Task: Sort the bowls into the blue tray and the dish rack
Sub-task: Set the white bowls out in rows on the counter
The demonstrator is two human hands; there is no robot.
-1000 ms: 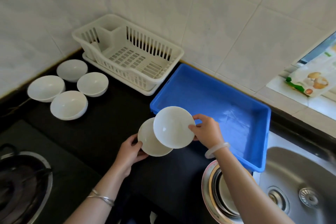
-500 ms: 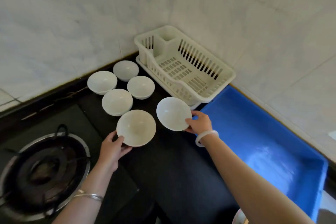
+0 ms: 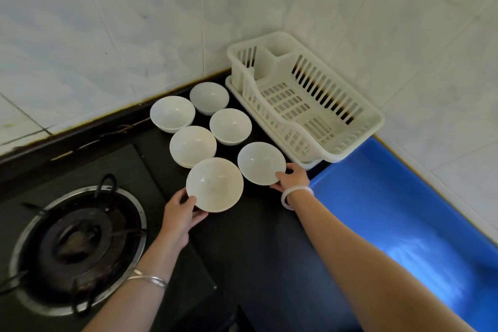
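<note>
Across the last second, the 2 held bowls travel away from the blue tray (image 3: 377,197) and join the others. 1 second back they overlap in the air at the tray's near-left corner. Now they sit apart, side by side, at the near edge of the cluster of 4 bowls (image 3: 230,126).

The left hand (image 3: 180,213) grasps the left bowl (image 3: 214,184) at its 7 o'clock rim, thumb over the lip and fingers beneath. The right hand (image 3: 292,178) pinches the right bowl (image 3: 261,163) at its 4 o'clock rim. Neither hand lets go yet. I cannot tell whether the 2 bowls rest fully on the black counter (image 3: 269,237) or hover just above it.

From the right bowl, the dish rack (image 3: 377,118) lies just beside at 2 o'clock and the tray near at 4 o'clock. Both containers show no bowl in the part that is visible. A gas burner (image 3: 78,245) sits at 8 o'clock of the left bowl.

For the task, this reads as gathering rather than sorting: all 6 bowls stand open side up in 1 group, and none is placed. The sorting itself probably starts from here, with the right bowl closest to either container.
</note>
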